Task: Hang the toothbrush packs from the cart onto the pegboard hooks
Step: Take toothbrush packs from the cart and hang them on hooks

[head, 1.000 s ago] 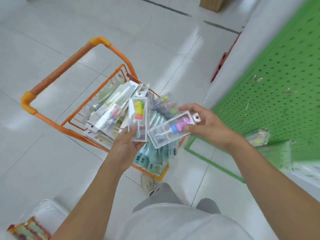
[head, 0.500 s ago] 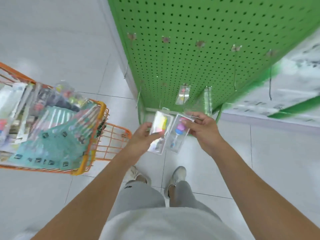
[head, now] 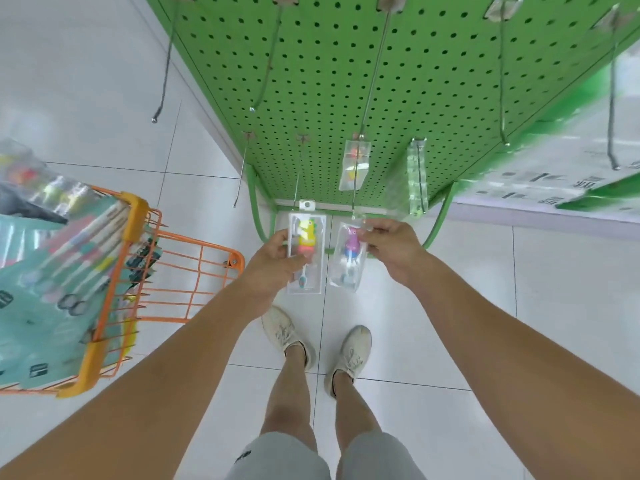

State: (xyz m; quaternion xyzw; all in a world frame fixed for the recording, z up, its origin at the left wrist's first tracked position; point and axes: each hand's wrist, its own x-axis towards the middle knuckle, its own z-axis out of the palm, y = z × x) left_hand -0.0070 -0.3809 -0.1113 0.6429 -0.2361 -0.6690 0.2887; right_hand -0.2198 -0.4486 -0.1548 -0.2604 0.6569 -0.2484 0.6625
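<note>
My left hand (head: 275, 262) grips a clear pack with a yellow toothbrush (head: 307, 237), its white hang tab pointing up toward the green pegboard (head: 346, 74). My right hand (head: 393, 249) pinches the top of a clear pack with a purple toothbrush (head: 349, 258), right at the tip of a long metal hook (head: 354, 188). That same hook carries a hung pack (head: 355, 164) farther back. Another hung pack (head: 416, 178) is on the hook to the right. The orange cart (head: 135, 244) at left is full of toothbrush packs (head: 59, 271).
Several bare metal hooks jut from the pegboard, among them one (head: 240, 174) left of my hands and one (head: 502, 81) up right. My two shoes (head: 318, 344) stand on white floor tiles. A green-and-white base panel (head: 554, 188) lies to the right.
I have turned from the cart toward the pegboard. Both hands carried their packs up to the lower hooks, and the purple pack's top now meets a hook tip.
</note>
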